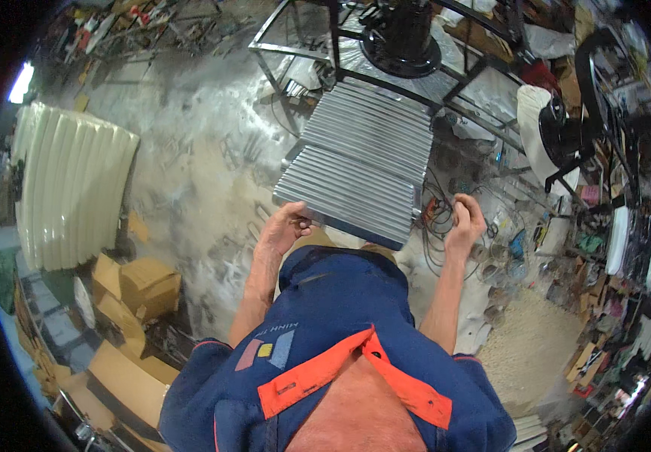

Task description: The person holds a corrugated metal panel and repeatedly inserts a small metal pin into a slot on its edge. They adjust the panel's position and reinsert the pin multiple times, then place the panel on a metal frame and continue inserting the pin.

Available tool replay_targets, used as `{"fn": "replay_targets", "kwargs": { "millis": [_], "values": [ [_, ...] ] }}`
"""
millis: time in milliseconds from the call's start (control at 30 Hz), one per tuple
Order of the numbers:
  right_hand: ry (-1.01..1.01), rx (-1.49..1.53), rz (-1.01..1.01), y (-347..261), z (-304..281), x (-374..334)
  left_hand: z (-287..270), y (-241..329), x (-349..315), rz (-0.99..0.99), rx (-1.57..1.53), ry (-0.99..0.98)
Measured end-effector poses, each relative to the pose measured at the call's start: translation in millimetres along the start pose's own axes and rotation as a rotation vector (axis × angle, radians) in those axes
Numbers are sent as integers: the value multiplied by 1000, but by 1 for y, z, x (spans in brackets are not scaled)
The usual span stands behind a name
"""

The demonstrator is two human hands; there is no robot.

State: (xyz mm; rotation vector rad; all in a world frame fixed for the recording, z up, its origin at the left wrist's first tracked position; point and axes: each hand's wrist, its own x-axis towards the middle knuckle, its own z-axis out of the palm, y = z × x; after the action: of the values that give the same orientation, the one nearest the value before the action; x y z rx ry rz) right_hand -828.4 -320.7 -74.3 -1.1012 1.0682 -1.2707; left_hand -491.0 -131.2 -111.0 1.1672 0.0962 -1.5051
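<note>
"What lettering are you seeing over there?"

"Remotely, I am making out a short line of pale capitals (286, 327), running upside down on the left chest of the navy shirt (340, 294), just beside an emblem (265, 350) of red, yellow and blue blocks."

"Are you reading it all?"

"I am losing its last letters."

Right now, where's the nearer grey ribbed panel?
Head view, centre: the nearer grey ribbed panel sits below the farther ribbed panel in the picture, left hand by its near-left corner, right hand off its right side.
</note>
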Motion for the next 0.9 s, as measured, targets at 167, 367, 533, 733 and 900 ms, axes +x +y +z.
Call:
{"fn": "replay_targets", "kwargs": {
  "millis": [167,367,533,733,900],
  "values": [
    [-574,-787,-417,-73,105,-63,-21,28,0,-127,12,-364],
    [-541,-1323,-320,-14,167,-97,-26,60,16,-279,374,-532],
    [-421,-1423,-493,-5,180,-85,-71,65,46,-106,953,-253],
    [-454,-1609,-416,-10,194,-73,-119,76,86,-53,560,-117],
    [-457,-1592,-475,-12,200,-74,-114,104,91,71,295,-106]
  ]
}}
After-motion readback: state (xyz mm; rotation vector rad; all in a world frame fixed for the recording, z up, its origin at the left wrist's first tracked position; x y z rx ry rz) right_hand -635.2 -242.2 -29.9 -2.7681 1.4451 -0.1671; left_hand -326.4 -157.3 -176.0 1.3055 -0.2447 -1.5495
